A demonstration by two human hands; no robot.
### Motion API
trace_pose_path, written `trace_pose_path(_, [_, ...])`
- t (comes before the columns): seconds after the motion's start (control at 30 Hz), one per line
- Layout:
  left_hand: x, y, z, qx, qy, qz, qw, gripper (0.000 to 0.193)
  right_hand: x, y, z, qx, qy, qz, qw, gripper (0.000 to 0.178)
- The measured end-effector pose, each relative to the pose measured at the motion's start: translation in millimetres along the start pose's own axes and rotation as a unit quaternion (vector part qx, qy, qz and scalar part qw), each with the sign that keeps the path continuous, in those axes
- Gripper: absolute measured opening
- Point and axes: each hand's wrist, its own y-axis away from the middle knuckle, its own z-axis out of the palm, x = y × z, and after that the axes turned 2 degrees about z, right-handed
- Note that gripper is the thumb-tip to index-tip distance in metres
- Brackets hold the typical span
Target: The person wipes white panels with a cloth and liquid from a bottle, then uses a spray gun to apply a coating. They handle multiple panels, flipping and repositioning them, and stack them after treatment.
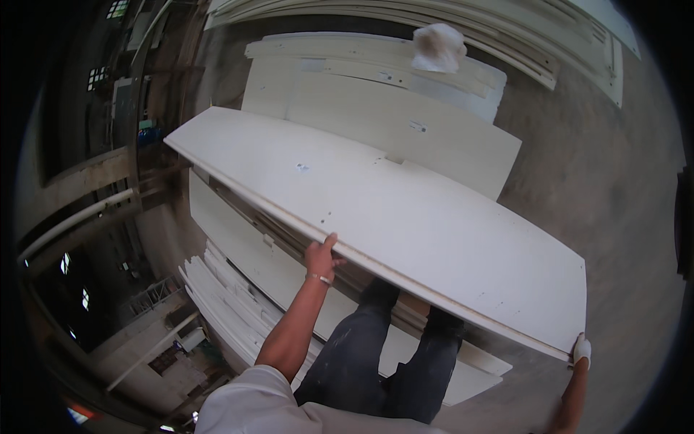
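Left hand (322, 260) forward, right hand (581, 351) out wide

Plastic bundle (438, 49): I see it, whitish and crumpled, on the stacked boards (463, 145).
Long strips (231, 289): white, piled side by side at my lower left.
Far planks (593, 61): pale, lying along the top of my view.
Floor (578, 166): grey, on my right.
Window (117, 9): small, gridded, upper left.

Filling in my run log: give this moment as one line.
left hand: gripping long white panel, near edge | right hand: at its near right corner | beyond: overlapping cream panels, plastic bag
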Motion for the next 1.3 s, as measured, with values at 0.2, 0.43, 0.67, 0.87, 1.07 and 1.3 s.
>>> trace_pose_path(0.2, [95.1,-1.8,57.3,0.014,-0.061,0.077,0.995,0.039,-88.0,31.0,-82.9,0.075,0.082,-0.110,0.988,0.060])
trace_pose_path(0.43, [157.7,-11.4,113.4,0.009,-0.140,0.148,0.979,0.050,-185.3,223.8,-42.9,0.107,-0.054,-0.531,0.839,0.038])
trace_pose_path(0.67, [155.4,-28.1,126.6,0.061,-0.285,0.159,0.943,0.066,-335.8,414.1,43.6,0.131,0.162,-0.658,0.724,0.038])
trace_pose_path(0.87, [139.1,-39.5,117.0,-0.013,-0.340,0.182,0.922,0.079,-423.6,506.7,129.5,0.142,0.147,-0.716,0.668,0.027])
trace_pose_path(1.07, [87.0,-58.8,79.8,-0.289,0.136,0.036,0.947,0.058,-471.9,570.7,166.1,0.144,0.093,-0.728,0.664,0.032])
trace_pose_path(1.3, [52.8,-190.9,49.7,-0.219,0.167,-0.171,0.946,0.054,-582.9,670.0,231.4,0.090,0.149,-0.745,0.643,0.034])
